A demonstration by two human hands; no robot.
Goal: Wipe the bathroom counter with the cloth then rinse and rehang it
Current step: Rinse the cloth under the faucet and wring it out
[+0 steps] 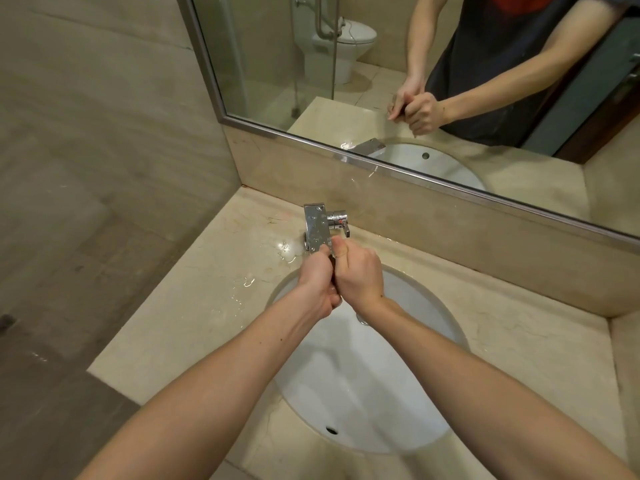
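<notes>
My left hand (317, 289) and my right hand (360, 275) are pressed together in fists just below the spout of the chrome faucet (317, 230), above the back of the white sink basin (363, 382). Only a thin dark sliver of the cloth (333, 271) shows between them; the rest is hidden inside both fists. The mirror reflection also shows something dark squeezed between the hands. The beige marble counter (194, 317) around the basin is wet, with droplets and a small puddle left of the faucet. I see no water stream.
A framed mirror (346, 81) runs along the back wall above a marble splashback and reflects a toilet and a glass partition. The faucet's lever handle (341, 220) points right. A tiled wall closes the left side, and the counter's left edge drops to a dark floor.
</notes>
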